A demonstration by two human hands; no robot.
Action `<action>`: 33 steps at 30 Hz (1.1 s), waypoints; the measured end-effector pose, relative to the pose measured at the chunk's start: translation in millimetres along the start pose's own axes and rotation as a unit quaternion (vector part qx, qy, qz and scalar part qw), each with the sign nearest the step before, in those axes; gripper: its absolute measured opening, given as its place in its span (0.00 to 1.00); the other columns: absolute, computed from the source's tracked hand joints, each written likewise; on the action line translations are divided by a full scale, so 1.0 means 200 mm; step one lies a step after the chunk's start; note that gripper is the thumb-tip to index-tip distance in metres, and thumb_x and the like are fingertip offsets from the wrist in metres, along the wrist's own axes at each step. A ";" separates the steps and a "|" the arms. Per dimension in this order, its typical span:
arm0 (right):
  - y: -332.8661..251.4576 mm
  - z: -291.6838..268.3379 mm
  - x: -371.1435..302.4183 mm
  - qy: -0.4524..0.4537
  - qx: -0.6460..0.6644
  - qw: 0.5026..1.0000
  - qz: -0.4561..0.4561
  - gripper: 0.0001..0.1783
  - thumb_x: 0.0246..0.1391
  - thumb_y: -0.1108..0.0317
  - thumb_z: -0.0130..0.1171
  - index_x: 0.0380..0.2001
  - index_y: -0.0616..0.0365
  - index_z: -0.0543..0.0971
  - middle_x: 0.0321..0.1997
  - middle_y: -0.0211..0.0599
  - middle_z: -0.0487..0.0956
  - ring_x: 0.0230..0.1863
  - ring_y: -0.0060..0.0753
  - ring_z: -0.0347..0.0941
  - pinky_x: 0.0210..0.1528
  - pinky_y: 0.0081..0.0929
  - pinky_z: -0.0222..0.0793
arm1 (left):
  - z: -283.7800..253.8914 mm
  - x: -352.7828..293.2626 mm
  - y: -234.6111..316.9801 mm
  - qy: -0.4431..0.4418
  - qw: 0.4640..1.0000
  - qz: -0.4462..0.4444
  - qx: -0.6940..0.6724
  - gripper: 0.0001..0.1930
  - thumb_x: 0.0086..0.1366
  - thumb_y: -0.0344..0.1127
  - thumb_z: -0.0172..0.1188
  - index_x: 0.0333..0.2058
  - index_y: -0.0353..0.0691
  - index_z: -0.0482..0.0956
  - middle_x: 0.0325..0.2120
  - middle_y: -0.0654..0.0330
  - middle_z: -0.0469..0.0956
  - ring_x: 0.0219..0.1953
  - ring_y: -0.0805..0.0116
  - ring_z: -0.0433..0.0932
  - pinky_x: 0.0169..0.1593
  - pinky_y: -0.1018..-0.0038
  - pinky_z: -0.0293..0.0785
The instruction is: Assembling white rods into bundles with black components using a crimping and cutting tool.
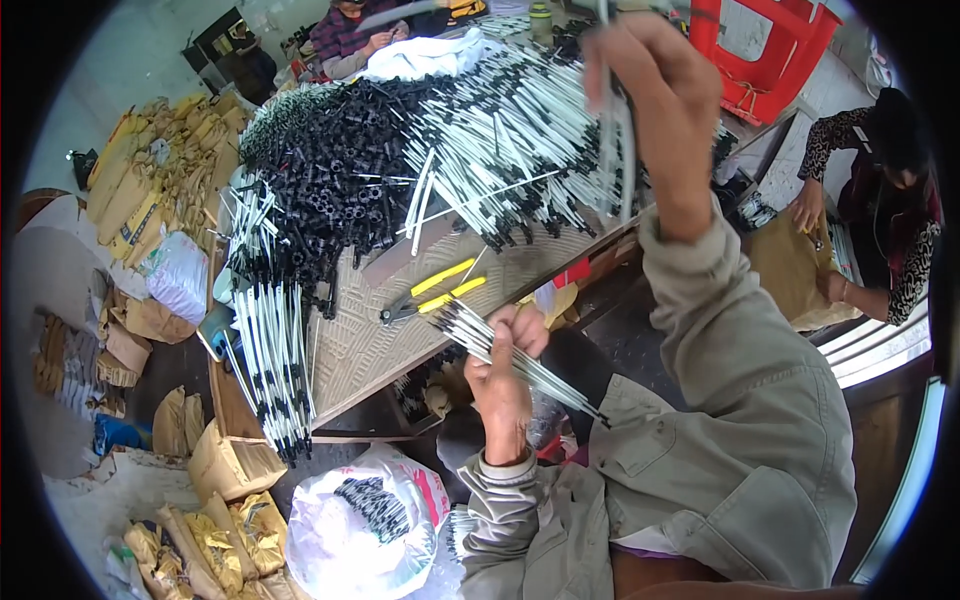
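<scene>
My left hand (505, 385) is closed round a small bundle of thin white rods with dark ends (520, 365), held slanting in front of my body. Raised above the far right part of the table, my right hand (660, 90) is smeared by motion. Its fingers are pinched together on a blurred white rod (622, 170) that runs up and down past them. Beyond my left hand, yellow-handled pliers (440, 290) lie on the table (370, 350). Behind them spreads a large heap of similar white rods (520, 120), next to a pile of black plastic parts (330, 180).
More white rods (270, 340) stand at the table's left corner. A plastic bag (360, 540) with black-ended pieces sits below the table, near brown cartons (235, 465). People work at the far side (350, 40) and at the right (870, 190). A red plastic stool (755, 70) is far right.
</scene>
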State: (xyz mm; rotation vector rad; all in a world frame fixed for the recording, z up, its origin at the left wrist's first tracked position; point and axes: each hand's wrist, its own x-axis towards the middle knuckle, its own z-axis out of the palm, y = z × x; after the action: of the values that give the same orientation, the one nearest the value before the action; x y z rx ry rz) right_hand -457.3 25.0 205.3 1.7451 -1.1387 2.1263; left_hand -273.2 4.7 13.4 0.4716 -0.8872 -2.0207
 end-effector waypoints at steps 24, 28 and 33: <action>0.27 0.25 -0.50 -0.479 0.063 0.858 0.175 0.10 0.54 0.67 0.53 0.31 0.64 0.74 0.23 0.35 0.76 0.19 0.19 0.71 0.18 0.18 0.61 | 0.09 0.10 0.20 0.146 0.966 0.205 0.063 0.08 0.59 0.30 0.55 0.35 0.33 0.71 0.27 0.62 0.73 0.25 0.78 0.70 0.28 0.80 0.69; 0.53 0.21 -0.26 -0.435 0.004 0.873 0.223 0.07 0.52 0.69 0.52 0.31 0.60 0.76 0.29 0.38 0.78 0.20 0.23 0.73 0.22 0.21 0.69 | 0.06 0.06 0.25 0.217 0.955 0.194 0.049 0.05 0.59 0.33 0.56 0.30 0.40 0.70 0.17 0.67 0.67 0.17 0.80 0.65 0.21 0.83 0.62; 1.13 0.00 0.17 -0.289 -0.418 0.840 0.188 0.15 0.47 0.57 0.56 0.25 0.61 0.77 0.21 0.43 0.77 0.21 0.37 0.74 0.29 0.33 0.68 | 0.03 0.02 0.28 0.166 0.976 0.140 0.009 0.08 0.64 0.37 0.50 0.33 0.39 0.69 0.12 0.62 0.66 0.11 0.74 0.64 0.14 0.82 0.61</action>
State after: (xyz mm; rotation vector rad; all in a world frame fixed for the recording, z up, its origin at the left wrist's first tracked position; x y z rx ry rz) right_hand -594.9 -143.3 133.9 1.7769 -2.2623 0.8596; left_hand -248.5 -17.7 59.6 0.6368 -0.7213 -1.6198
